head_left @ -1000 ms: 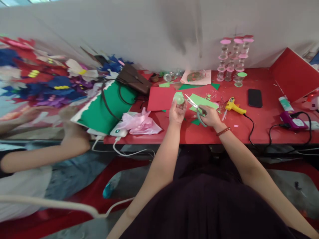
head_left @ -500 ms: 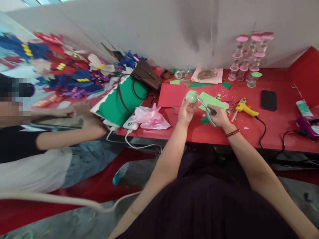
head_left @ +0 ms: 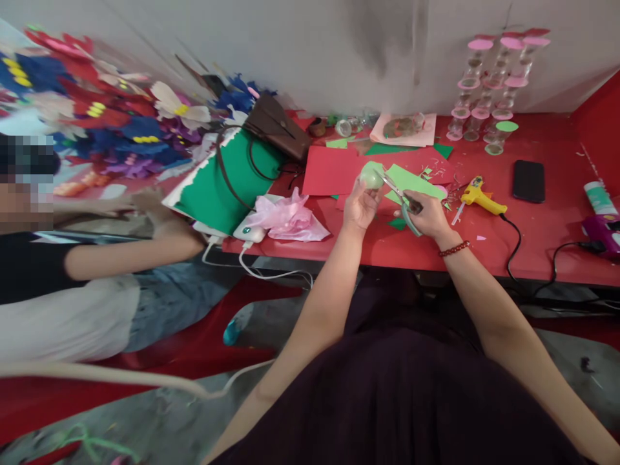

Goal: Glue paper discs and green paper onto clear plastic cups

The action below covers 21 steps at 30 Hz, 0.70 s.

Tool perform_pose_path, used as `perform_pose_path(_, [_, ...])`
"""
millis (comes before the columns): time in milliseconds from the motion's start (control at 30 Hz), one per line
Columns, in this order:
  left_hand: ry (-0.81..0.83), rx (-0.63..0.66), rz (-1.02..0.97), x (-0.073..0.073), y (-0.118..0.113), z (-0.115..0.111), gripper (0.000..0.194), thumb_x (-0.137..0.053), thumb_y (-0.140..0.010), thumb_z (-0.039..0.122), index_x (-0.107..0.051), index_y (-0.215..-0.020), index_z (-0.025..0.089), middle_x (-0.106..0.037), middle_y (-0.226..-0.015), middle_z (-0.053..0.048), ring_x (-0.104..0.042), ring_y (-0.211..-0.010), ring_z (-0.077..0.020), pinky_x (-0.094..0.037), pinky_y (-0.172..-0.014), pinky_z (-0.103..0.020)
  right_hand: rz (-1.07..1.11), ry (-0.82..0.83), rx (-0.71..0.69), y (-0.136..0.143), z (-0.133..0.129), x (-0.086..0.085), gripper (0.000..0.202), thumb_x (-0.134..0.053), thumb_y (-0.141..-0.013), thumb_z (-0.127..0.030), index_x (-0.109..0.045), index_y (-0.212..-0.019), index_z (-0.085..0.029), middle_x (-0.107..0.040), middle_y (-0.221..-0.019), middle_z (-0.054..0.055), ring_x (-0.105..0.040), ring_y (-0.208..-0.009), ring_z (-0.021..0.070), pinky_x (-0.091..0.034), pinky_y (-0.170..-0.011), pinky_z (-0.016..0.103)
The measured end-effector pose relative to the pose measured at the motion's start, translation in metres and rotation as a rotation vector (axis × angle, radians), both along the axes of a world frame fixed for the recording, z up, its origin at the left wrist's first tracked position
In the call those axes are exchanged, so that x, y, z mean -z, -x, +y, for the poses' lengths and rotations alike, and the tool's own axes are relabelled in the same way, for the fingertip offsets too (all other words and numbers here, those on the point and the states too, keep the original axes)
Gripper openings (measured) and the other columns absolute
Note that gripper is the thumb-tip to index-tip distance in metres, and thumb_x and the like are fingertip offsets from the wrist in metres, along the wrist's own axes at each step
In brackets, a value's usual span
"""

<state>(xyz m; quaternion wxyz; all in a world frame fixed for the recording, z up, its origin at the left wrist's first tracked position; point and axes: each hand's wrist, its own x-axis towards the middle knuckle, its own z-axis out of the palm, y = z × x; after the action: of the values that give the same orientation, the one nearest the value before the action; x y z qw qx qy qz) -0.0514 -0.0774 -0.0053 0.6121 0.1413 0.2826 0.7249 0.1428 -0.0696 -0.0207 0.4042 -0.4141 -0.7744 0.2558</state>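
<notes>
My left hand point(head_left: 361, 210) is closed round a small, rounded clear cup point(head_left: 372, 178) with light green paper over its end. My right hand point(head_left: 427, 214) grips a pair of scissors point(head_left: 393, 187), its fingers wrapped at the handles. The scissor tips reach the right edge of the green paper at the cup; whether they touch it is too small to tell. Beneath and beyond the scissors lies a light green sheet point(head_left: 415, 183), among small paper scraps. A red sheet point(head_left: 331, 169) is to the left of my left hand.
A yellow glue gun point(head_left: 484, 197), a black phone point(head_left: 529, 181) and stacked clear cups point(head_left: 473, 84) with pink discs are on the right. Leftward lie a pink plastic bag point(head_left: 290, 216), a brown bag point(head_left: 278, 126) and a green board point(head_left: 227, 181). Another person point(head_left: 126, 258) sits at the left.
The camera view has shifted slightly, so the table's things appear a little higher. My hands keep the same hold on the cup and scissors, with little visible movement between them.
</notes>
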Motion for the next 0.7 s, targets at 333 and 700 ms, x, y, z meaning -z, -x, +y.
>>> perform_pose_path(333, [0.041, 0.096, 0.054, -0.0002, -0.0022, -0.0044, 0.015, -0.064, -0.100, 0.026, -0.071, -0.112, 0.022, -0.082, -0.100, -0.005, -0.079, -0.096, -0.0188, -0.056, -0.073, -0.026, 0.020, 0.027, -0.006, -0.0011, -0.0012, -0.0022, 0.071, -0.075, -0.080, -0.068, -0.077, -0.124, -0.012, -0.074, -0.087, 0.008, -0.060, -0.074, 0.0198, -0.050, -0.070, 0.032])
perform_pose_path(700, [0.015, 0.131, 0.061, -0.0010, -0.0042, -0.0061, 0.013, -0.062, -0.098, 0.018, -0.071, -0.107, 0.023, -0.081, -0.099, -0.004, -0.077, -0.103, -0.0191, -0.052, -0.073, -0.026, 0.068, 0.073, -0.056, -0.0014, 0.0021, 0.0020, 0.080, -0.072, -0.081, -0.075, -0.075, -0.129, -0.011, -0.069, -0.081, 0.004, -0.054, -0.069, 0.0172, -0.051, -0.067, 0.032])
